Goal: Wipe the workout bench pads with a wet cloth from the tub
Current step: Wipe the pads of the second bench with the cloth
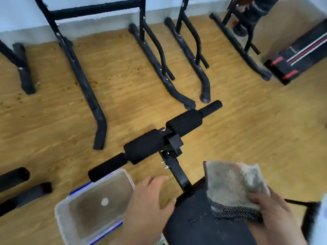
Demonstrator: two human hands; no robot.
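A yellowish wood-grain floor [123,82] ran up to a pale wall [21,15]. Black metal frames [83,82] stood along it, with a red-striped black machine [300,55] at the right.

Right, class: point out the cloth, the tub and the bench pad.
cloth [233,183]: head view, middle of its fuzzy grey face.
tub [60,220]: head view, its clear left wall.
bench pad [192,218]: head view, bare black top surface.
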